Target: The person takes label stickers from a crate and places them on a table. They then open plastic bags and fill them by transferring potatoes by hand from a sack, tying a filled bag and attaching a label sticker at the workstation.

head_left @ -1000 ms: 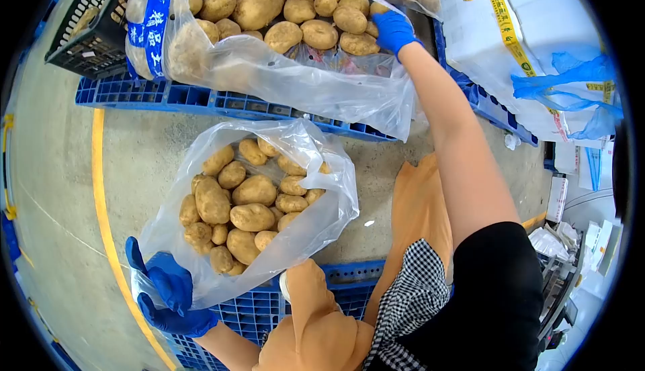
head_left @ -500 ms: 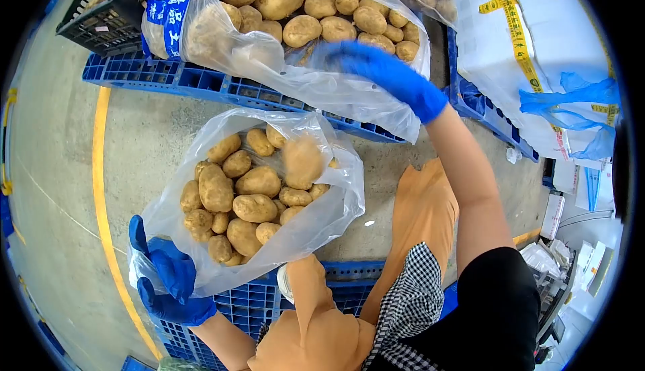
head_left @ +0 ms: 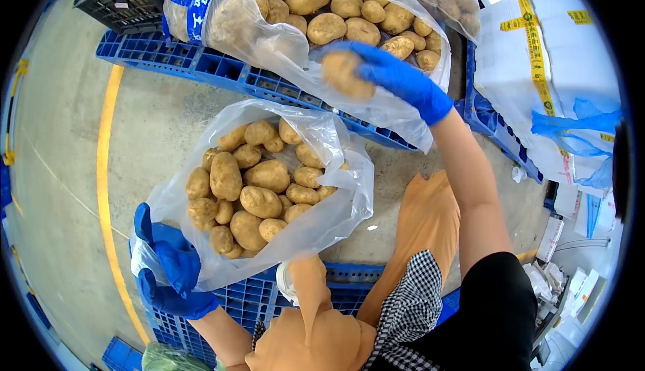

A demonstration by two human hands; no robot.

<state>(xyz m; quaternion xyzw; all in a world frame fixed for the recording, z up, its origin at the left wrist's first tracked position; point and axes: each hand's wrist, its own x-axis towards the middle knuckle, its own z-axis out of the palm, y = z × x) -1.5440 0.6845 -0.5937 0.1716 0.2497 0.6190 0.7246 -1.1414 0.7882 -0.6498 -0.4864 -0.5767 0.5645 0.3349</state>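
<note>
My right hand [head_left: 403, 79], in a blue glove, grips a potato [head_left: 346, 74] at the front edge of a large clear sack [head_left: 275, 52] full of potatoes. Lower in the view, a smaller clear plastic bag [head_left: 336, 220] stands open with its mouth facing up. Loose potatoes [head_left: 267, 175] fill it. My left hand [head_left: 171, 263], gloved in blue too, holds this bag by its lower left edge, with some of the plastic bunched between thumb and fingers.
Under the large sack lies a blue pallet [head_left: 201, 69], and another pallet [head_left: 248, 304] is near my body. A black crate [head_left: 121, 2] stands at upper left. White boxes [head_left: 510, 55] with yellow tape are stacked at right. A yellow line [head_left: 104, 169] marks the floor.
My right hand was blurred over the large sack's potatoes and now has a potato in it, at the sack's edge. A blurred potato in the smaller bag has settled. My left hand keeps its hold.
</note>
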